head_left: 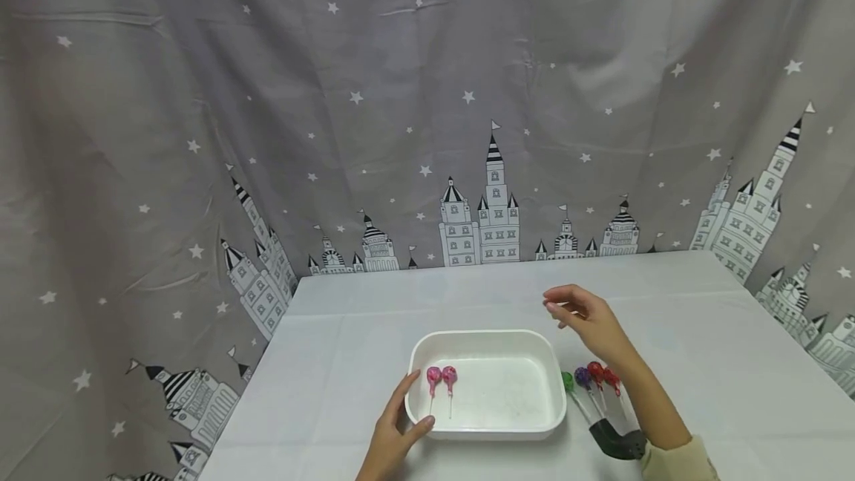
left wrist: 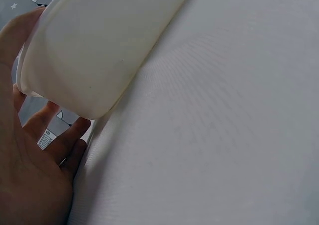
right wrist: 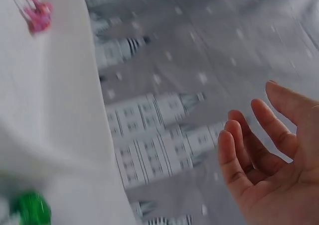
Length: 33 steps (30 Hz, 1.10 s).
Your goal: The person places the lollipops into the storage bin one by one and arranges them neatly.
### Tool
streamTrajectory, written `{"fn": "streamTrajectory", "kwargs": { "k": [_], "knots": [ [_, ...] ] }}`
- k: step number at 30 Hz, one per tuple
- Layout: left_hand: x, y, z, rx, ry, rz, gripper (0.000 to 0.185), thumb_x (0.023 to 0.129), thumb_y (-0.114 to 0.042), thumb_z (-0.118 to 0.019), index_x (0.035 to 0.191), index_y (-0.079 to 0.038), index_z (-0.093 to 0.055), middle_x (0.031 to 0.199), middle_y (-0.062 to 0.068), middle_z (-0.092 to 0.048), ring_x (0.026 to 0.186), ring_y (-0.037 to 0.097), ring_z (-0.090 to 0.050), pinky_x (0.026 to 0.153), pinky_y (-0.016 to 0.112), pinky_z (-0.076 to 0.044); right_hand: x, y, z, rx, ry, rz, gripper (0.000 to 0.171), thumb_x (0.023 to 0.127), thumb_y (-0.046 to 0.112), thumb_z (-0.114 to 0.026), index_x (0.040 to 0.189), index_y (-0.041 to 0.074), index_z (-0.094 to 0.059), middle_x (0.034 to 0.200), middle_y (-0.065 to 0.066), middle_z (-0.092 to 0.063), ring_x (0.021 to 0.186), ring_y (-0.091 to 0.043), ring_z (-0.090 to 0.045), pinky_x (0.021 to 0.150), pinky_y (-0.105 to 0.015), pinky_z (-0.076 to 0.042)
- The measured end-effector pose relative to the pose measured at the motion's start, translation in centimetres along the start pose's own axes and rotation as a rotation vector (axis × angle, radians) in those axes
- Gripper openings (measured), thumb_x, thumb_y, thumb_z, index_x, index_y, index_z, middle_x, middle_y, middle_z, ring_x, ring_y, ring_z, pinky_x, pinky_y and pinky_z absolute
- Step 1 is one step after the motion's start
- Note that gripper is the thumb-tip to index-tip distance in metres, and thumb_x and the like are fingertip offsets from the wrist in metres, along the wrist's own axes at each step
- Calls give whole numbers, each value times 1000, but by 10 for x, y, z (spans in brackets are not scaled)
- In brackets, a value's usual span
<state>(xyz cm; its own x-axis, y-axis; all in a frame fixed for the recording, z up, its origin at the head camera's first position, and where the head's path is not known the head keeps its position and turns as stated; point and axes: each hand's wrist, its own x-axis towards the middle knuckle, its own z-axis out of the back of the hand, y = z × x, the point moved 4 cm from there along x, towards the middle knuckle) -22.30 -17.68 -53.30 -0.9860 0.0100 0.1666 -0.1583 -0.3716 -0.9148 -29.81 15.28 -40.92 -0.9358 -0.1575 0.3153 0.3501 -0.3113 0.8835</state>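
Here the left hand point(head_left: 394, 436) grips the near-left corner of the white tray point(head_left: 486, 433) holding two pink lollipops point(head_left: 441, 377), while the right hand point(head_left: 591, 321) hovers empty, fingers loosely spread, past the tray's far-right corner.

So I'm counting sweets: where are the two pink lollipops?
In the head view, the two pink lollipops lie side by side inside the white rectangular plastic tray, at its left end near the left hand.
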Motion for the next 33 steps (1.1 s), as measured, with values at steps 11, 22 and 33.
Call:
{"fn": "streamTrajectory", "kwargs": {
  "k": [11, 22, 33],
  "knots": [
    [-1, 0, -1, 5, -3, 20, 69, 78, -27, -74, 138, -24, -41, 147, 16, -29, 132, 38, -27, 106, 51, -23, -21, -147, 66, -181, -180, -112, 43, 85, 49, -59, 120, 24, -56, 112, 1, -59, 88, -12, -62, 74, -30, -55],
    [0, -1, -1, 3, 2, 26, 68, 78, -28, -73, 138, -26, -41, 147, 13, -30, 132, 37, -27, 107, 52, -22, -52, -120, 76, -173, -66, -168, 50, 84, 34, -67, 123, 6, -53, 112, -8, -62, 86, -5, -60, 70, -21, -52],
    [0, -1, 0, 14, 2, 0, 69, 78, -27, -73, 139, -23, -41, 146, 13, -31, 132, 36, -28, 106, 48, -23, -63, -118, 71, -62, 150, -338, 57, 81, 20, -70, 130, 1, -48, 123, -23, -54, 94, -19, -58, 69, -32, -53]
  ]
}}
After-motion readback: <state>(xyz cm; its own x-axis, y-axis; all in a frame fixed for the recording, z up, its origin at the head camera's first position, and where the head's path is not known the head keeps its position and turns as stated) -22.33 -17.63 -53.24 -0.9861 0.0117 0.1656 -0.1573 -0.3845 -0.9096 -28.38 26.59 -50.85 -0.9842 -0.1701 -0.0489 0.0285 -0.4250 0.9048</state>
